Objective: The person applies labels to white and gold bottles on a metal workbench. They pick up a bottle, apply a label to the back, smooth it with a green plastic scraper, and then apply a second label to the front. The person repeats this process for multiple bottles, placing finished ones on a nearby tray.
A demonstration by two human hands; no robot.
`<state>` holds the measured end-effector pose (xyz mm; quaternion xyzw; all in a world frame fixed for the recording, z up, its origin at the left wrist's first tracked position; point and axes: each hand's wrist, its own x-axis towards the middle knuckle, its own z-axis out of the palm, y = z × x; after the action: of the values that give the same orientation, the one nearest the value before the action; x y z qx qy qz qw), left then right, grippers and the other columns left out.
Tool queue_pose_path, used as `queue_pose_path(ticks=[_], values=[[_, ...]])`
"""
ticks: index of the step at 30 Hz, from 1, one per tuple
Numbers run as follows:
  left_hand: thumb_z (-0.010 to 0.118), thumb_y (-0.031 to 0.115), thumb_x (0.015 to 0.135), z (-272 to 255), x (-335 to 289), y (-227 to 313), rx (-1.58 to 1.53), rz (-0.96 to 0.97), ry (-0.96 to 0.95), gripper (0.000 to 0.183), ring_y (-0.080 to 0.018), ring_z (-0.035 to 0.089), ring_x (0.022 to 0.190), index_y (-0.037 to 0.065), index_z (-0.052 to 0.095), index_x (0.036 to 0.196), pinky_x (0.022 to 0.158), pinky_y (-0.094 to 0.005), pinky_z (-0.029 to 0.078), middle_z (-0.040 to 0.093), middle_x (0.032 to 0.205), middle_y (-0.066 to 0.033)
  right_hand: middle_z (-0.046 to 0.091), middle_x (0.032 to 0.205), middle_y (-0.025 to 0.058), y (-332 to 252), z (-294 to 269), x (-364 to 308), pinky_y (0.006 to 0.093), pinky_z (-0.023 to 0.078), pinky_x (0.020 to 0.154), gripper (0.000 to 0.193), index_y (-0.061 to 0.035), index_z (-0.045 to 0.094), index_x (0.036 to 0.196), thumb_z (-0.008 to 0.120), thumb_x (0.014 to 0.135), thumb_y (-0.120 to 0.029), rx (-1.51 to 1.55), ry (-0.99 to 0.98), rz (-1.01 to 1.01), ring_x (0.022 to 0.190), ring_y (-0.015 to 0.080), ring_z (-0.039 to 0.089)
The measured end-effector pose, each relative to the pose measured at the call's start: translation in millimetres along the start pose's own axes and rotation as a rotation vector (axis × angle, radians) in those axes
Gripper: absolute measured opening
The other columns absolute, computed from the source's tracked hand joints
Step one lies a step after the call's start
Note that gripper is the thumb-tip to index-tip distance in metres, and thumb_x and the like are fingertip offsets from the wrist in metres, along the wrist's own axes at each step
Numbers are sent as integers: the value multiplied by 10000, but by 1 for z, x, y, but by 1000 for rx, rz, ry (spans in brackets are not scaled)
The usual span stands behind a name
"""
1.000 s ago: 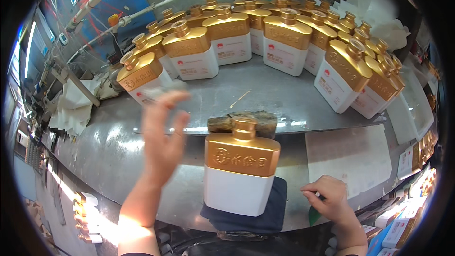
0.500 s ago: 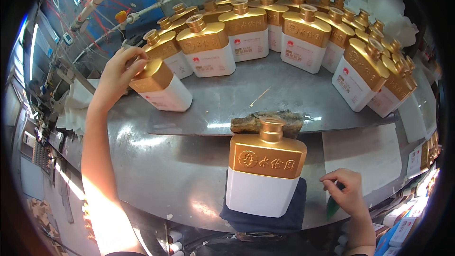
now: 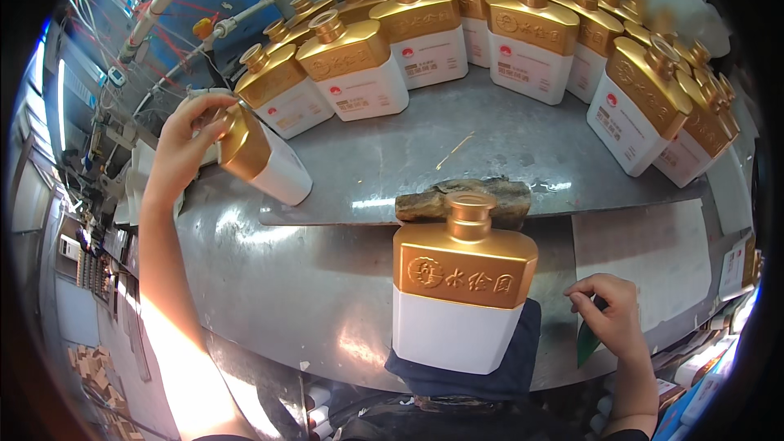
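Observation:
At the left, my left hand [image 3: 186,143] is closed around the gold neck end of a gold-and-white bottle [image 3: 273,170]. That bottle leans, its white base toward the metal platform; whether it touches is unclear. In front of me another bottle [image 3: 461,294] stands on a folded dark blue cloth [image 3: 523,347], its lower white face bare of print. Right of it, my right hand [image 3: 608,310] is closed on a thin green flat piece [image 3: 586,343], partly hidden by the fingers.
Several printed gold-and-white bottles [image 3: 353,73] stand in a curve across the raised metal platform [image 3: 384,155]. A rough brown block [image 3: 420,207] lies at its front edge. White sheets [image 3: 645,253] lie at the right. A pipe [image 3: 269,8] runs behind.
The bottle in my left hand has shifted left and tilted more, turning its printed face away. My right hand keeps the green piece. The whole view has shifted slightly.

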<state>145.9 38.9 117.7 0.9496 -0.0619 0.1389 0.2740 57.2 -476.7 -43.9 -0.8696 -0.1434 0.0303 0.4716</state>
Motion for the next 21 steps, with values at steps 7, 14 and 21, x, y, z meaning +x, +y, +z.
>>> queue_pose_path(ticks=[7, 14, 21], values=[[664, 159, 876, 27, 30, 6, 241, -37, 217, 222, -104, 567, 831, 20, 658, 1049, 750, -256, 449, 584, 928, -54, 688, 755, 67, 10, -7, -5, 268, 452, 526, 46, -28, 708, 846, 689, 809, -47, 26, 4, 82, 643, 158, 630], [562, 293, 975, 3, 43, 8, 64, -159, -15, 299, -71, 546, 811, 36, 664, 1087, 729, -246, 445, 619, 924, 9, 686, 750, 76, 10, -2, -2, 261, 458, 534, 53, -21, 707, 854, 675, 815, -38, 22, -16, 122, 635, 152, 643], [457, 382, 1020, -22, 42, 3, 64, -91, 58, 376, -125, 552, 1009, 117, 668, 1181, 871, -279, 436, 642, 1121, 8, 669, 715, 74, 4, 3, -5, 263, 461, 541, 56, -15, 699, 865, 669, 831, -49, 68, -13, 161, 626, 146, 643]])
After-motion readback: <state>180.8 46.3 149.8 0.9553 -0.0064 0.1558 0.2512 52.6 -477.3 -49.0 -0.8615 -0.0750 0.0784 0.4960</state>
